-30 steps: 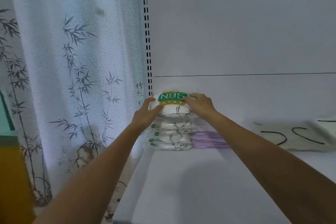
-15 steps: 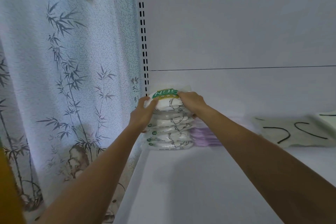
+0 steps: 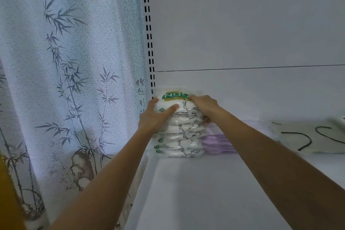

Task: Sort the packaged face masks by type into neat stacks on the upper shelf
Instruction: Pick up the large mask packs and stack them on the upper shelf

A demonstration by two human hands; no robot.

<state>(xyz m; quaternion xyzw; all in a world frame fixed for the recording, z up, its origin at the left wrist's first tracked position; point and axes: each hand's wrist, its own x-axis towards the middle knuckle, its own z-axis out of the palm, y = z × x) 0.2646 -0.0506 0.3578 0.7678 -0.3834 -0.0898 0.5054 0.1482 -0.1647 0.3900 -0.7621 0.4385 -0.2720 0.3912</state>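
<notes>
Far left: bamboo-print curtain (image 3: 74,80); next to it, slotted upright (image 3: 149,33) of the rack. Just right of that, at back left corner of upper shelf (image 3: 205,192): stack of white N95 packs (image 3: 183,140), lying flat one upon another. Left grip (image 3: 155,117): curled round stack's upper left side, thumb across front of top pack (image 3: 174,95). Right grip (image 3: 204,104): curled over top pack's right end. Just beside stack: low pile of purple packs (image 3: 216,144). Further right, apart: blurred pale packs with black loops (image 3: 308,136).

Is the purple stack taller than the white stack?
No, the purple stack reaches only about a third of the height of the white stack beside it.
</notes>
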